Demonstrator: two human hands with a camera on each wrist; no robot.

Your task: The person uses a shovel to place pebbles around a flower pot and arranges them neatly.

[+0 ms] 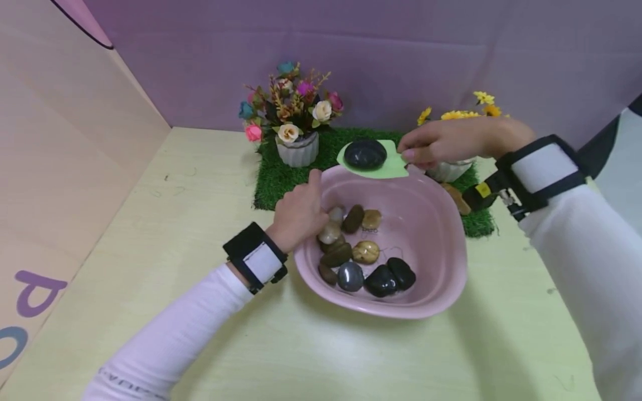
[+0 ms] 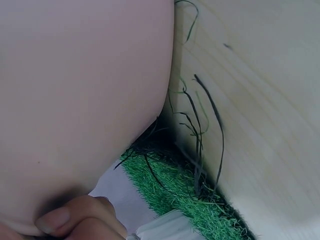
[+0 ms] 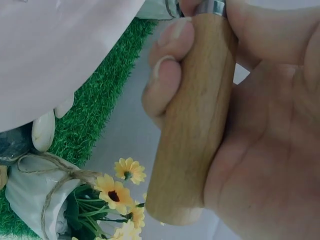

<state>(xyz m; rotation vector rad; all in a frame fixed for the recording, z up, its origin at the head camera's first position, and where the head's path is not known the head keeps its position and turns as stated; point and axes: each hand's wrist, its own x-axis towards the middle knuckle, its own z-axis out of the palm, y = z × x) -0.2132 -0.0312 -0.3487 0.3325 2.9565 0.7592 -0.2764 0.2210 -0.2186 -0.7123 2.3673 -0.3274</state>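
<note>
"Head view: what lies nearest?"

"The table (image 1: 381, 362), then the basin (image 1: 426, 234). Inside it, two black stones (image 1: 383, 280) touch near six o'clock, and brown stones (image 1: 337, 255) gather around nine."

"And the left hand (image 1: 300, 211)?"

"Clamped on the basin's rim at ten o'clock."

"The right hand (image 1: 438, 143)?"

"At one o'clock, fingers curled round the wooden handle (image 3: 195, 120) of a green spade (image 1: 395, 163); the right wrist view shows that grip closely."

"Where's the spade's green end?"

"At the rim's twelve o'clock, bearing a dark stone (image 1: 365, 154)."

"Farther out?"

"A grass mat (image 1: 271, 186). On it, a pot (image 1: 298, 150) of mixed flowers (image 1: 296, 106) stands between ten and eleven; yellow flowers (image 1: 457, 115) show between one and two, partly behind the right hand. Purple cloth (image 1: 401, 67) rises at twelve, farthest."
</note>
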